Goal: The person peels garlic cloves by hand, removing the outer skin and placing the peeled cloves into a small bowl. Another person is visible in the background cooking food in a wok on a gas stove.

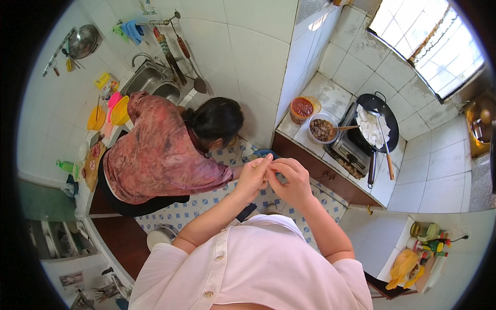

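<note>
My left hand (pixel 252 178) is raised in front of my chest, palm turned up and thumb pointing away from me. Small pale pieces (pixel 256 165), perhaps garlic cloves, lie in its curled fingers. My right hand (pixel 292 178) meets it from the right, thumb and forefinger tips touching by the left fingers. Whether those tips pinch a piece is too small to tell. Just beyond both hands, partly hidden, a blue basin (pixel 267 152) is on the tiled floor (pixel 209 203).
Another person (pixel 166 151) bends over close on my left, beside the sink (pixel 145 81) and cutting board (pixel 95 164). At right, a wok (pixel 393 130) with white slices (pixel 370 126) sits on the gas stove (pixel 348 149), handle jutting out. Nearby are a red sauce tub (pixel 301 110) and brown-food bowl (pixel 321 130).
</note>
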{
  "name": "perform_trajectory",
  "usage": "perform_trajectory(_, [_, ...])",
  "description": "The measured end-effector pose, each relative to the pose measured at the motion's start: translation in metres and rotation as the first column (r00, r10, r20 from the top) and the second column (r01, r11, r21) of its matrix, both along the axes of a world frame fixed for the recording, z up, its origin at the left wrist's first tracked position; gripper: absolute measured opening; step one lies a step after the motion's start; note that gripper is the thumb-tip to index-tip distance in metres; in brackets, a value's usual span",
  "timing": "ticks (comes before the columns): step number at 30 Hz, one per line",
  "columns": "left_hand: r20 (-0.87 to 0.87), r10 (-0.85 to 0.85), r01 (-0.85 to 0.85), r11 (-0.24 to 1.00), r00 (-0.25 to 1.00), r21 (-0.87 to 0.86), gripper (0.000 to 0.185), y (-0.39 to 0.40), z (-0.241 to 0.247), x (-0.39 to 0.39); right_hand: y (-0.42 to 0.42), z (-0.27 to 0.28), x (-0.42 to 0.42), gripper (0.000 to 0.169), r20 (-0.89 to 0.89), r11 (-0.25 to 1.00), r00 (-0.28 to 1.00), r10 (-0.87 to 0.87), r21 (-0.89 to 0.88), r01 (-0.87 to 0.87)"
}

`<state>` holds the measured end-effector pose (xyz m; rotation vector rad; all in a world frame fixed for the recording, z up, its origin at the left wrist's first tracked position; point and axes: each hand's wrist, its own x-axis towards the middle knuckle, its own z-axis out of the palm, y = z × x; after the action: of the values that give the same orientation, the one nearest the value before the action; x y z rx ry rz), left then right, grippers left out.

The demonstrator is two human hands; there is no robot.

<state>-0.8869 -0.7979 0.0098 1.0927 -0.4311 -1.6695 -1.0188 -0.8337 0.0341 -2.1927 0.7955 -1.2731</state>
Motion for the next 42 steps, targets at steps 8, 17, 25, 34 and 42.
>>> perform_trajectory(8, [0.063, 0.219, -0.214, 0.974, 0.974, -0.078, 0.029, -0.001, 0.0, -0.008, 0.006, -0.01, 0.01, 0.012, 0.026, 0.994, 0.996, -0.088, 0.07, 0.086])
perform_trajectory(17, [0.018, 0.227, -0.225, 0.969, 0.974, -0.098, 0.028, 0.001, 0.001, -0.008, 0.0, -0.008, 0.011, 0.011, 0.029, 0.995, 0.997, -0.073, -0.059, 0.075])
perform_trajectory(25, [-0.059, 0.132, -0.137, 0.987, 0.989, -0.084, 0.026, 0.003, 0.013, -0.004, -0.008, -0.006, 0.006, 0.012, 0.182, 0.945, 0.979, -0.089, 0.326, 0.025])
perform_trajectory(34, [-0.156, -0.074, 0.043, 0.98, 0.985, -0.193, 0.028, 0.005, 0.006, 0.008, -0.018, -0.011, -0.003, 0.009, -0.05, 0.927, 0.991, -0.125, 0.35, 0.134])
perform_trajectory(42, [-0.071, -0.075, 0.062, 0.983, 0.995, -0.173, 0.033, 0.005, -0.003, 0.013, -0.008, -0.006, -0.002, 0.023, 0.053, 0.873, 0.987, 0.152, 0.462, -0.16])
